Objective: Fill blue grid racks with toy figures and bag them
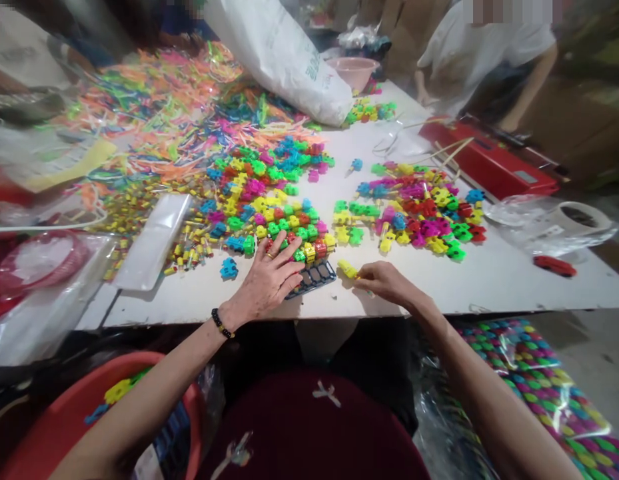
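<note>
Pinching a yellow piece (347, 268) pointed left at the grid tray (319, 273) just beside it, the right hand (384, 281) hovered while the left hand (266, 280) lay open-fingered across that tray.

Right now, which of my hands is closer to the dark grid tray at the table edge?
Left. The left hand lies flat, fingers over the left end of the dark grid tray; the right hand sits apart to its right, pinching a yellow piece.

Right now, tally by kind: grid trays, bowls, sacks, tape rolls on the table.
Dark plastic grid tray: 1
Pink plastic bowl: 1
White woven plastic sack: 1
White tape roll: 1
Total: 4
</note>
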A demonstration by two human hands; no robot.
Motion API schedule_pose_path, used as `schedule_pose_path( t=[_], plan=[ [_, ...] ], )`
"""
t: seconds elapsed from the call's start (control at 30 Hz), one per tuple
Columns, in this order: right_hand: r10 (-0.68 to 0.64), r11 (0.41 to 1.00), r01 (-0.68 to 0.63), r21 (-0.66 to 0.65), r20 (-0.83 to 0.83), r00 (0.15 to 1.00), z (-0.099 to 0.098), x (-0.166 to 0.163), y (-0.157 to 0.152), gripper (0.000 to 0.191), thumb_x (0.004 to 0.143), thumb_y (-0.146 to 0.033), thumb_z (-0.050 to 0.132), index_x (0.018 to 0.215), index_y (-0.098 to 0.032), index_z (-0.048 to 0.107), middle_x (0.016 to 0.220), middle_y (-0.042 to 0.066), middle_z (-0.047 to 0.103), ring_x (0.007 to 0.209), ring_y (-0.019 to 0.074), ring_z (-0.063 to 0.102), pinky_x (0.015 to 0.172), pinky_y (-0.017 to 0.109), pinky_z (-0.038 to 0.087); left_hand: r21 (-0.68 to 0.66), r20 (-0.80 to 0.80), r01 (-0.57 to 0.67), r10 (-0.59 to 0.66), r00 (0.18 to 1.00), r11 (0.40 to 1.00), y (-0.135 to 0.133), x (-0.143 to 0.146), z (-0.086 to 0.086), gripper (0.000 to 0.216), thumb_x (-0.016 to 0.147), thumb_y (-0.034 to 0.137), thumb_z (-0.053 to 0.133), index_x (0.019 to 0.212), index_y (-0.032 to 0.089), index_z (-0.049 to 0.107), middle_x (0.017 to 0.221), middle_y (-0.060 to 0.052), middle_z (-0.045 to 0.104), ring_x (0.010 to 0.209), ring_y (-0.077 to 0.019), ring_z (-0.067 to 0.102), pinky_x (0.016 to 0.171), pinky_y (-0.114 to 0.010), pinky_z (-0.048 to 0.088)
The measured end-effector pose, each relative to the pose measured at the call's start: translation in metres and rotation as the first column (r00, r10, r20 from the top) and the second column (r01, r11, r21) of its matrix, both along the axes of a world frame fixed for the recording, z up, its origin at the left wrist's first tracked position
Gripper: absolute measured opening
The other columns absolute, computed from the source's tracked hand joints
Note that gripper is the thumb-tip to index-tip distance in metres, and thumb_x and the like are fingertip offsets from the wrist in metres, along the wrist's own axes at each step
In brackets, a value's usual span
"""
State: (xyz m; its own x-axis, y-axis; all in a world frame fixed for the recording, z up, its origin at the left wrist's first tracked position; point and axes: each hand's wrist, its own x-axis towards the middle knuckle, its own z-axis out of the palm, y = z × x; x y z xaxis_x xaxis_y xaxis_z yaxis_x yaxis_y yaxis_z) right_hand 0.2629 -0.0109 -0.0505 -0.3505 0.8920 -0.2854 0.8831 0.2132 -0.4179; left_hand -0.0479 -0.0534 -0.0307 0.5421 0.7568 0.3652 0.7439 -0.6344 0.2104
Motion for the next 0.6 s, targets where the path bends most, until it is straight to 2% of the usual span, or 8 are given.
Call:
schedule_pose_path(
  t=[0.07, 0.17, 0.23, 0.3, 0.37, 0.43, 0.5, 0.6],
  plan=[
    [0.014, 1.0, -0.014, -0.01, -0.03, 0.999, 0.0, 0.003, 0.001, 0.024, 0.087, -0.034, 0.059, 0.075, -0.017, 0.07, 0.071, 0.004, 0.068, 0.067, 0.0167, 0.059, 0.059, 0.026, 0.034, 0.007, -0.003, 0.001, -0.001, 1.0, 1.0, 0.0, 0.001, 0.001, 0.032, 0.106, 0.031, 0.045, 0.12, 0.021, 0.072, 0.162, -0.007, 0.041, 0.158, -0.0313, 0.02, 0.125, -0.06, 0.017],
    [-0.02, 0.993, 0.008, 0.115, 0.101, 0.995, -0.001, 0.004, 0.0, 0.014, 0.079, -0.03, 0.066, 0.073, -0.018, 0.069, 0.075, 0.007, 0.069, 0.068, 0.0174, 0.058, 0.059, 0.027, 0.032, 0.016, -0.009, -0.004, 0.004, 1.0, 1.0, -0.001, 0.005, 0.006, 0.031, 0.105, 0.031, 0.047, 0.12, 0.021, 0.073, 0.162, -0.007, 0.042, 0.157, -0.0319, 0.022, 0.126, -0.062, 0.013],
    [-0.038, 0.989, 0.019, 0.149, 0.131, 0.991, -0.002, 0.002, -0.003, 0.017, 0.08, -0.03, 0.065, 0.067, -0.018, 0.066, 0.07, 0.007, 0.066, 0.065, 0.0172, 0.056, 0.058, 0.028, 0.03, 0.02, -0.012, 0.001, 0.0, 1.0, 1.0, -0.001, 0.008, 0.008, 0.03, 0.104, 0.032, 0.049, 0.119, 0.022, 0.073, 0.162, -0.007, 0.042, 0.157, -0.0324, 0.022, 0.126, -0.062, 0.011],
    [-0.048, 0.99, 0.044, 0.132, 0.023, 0.999, -0.002, -0.001, -0.009, 0.027, 0.085, -0.036, 0.059, 0.065, -0.018, 0.064, 0.065, 0.006, 0.064, 0.061, 0.0166, 0.053, 0.058, 0.029, 0.029, 0.02, -0.01, 0.004, -0.003, 1.0, 1.0, -0.001, 0.009, 0.009, 0.031, 0.104, 0.034, 0.049, 0.119, 0.023, 0.073, 0.162, -0.007, 0.042, 0.157, -0.0324, 0.023, 0.126, -0.063, 0.011],
    [-0.045, 0.995, 0.059, 0.082, -0.163, 0.986, -0.002, -0.003, -0.017, 0.035, 0.088, -0.043, 0.052, 0.067, -0.018, 0.064, 0.064, 0.004, 0.062, 0.061, 0.0161, 0.052, 0.057, 0.028, 0.031, 0.011, -0.01, 0.001, 0.0, 1.0, 1.0, 0.0, 0.009, 0.007, 0.033, 0.105, 0.035, 0.046, 0.122, 0.023, 0.072, 0.162, -0.007, 0.042, 0.157, -0.0319, 0.022, 0.126, -0.062, 0.012],
    [-0.046, 0.997, 0.062, 0.05, -0.27, 0.962, -0.002, -0.003, -0.024, 0.037, 0.09, -0.045, 0.048, 0.068, -0.019, 0.062, 0.065, 0.003, 0.061, 0.062, 0.0157, 0.051, 0.057, 0.027, 0.033, 0.002, -0.019, -0.003, 0.003, 1.0, 1.0, 0.001, 0.008, 0.004, 0.036, 0.107, 0.035, 0.042, 0.126, 0.024, 0.07, 0.163, -0.006, 0.041, 0.157, -0.0314, 0.02, 0.125, -0.061, 0.012],
    [-0.05, 0.996, 0.068, 0.064, -0.242, 0.969, -0.005, -0.004, -0.029, 0.033, 0.09, -0.042, 0.047, 0.07, -0.02, 0.059, 0.067, 0.003, 0.061, 0.063, 0.016, 0.052, 0.058, 0.027, 0.033, 0.0, -0.035, -0.001, 0.001, 0.999, 1.0, 0.002, 0.006, 0.002, 0.038, 0.108, 0.036, 0.039, 0.132, 0.025, 0.067, 0.163, -0.006, 0.04, 0.158, -0.0314, 0.018, 0.125, -0.061, 0.012],
    [-0.079, 0.987, 0.088, 0.132, -0.067, 0.995, -0.01, -0.003, -0.031, 0.018, 0.089, -0.034, 0.052, 0.082, -0.02, 0.061, 0.078, 0.005, 0.067, 0.072, 0.018, 0.058, 0.062, 0.027, 0.035, 0.005, -0.045, 0.003, -0.003, 0.999, 1.0, 0.004, 0.005, -0.001, 0.042, 0.108, 0.037, 0.038, 0.144, 0.026, 0.057, 0.163, -0.007, 0.04, 0.158, -0.031, 0.016, 0.125, -0.061, 0.012]
  ],
)
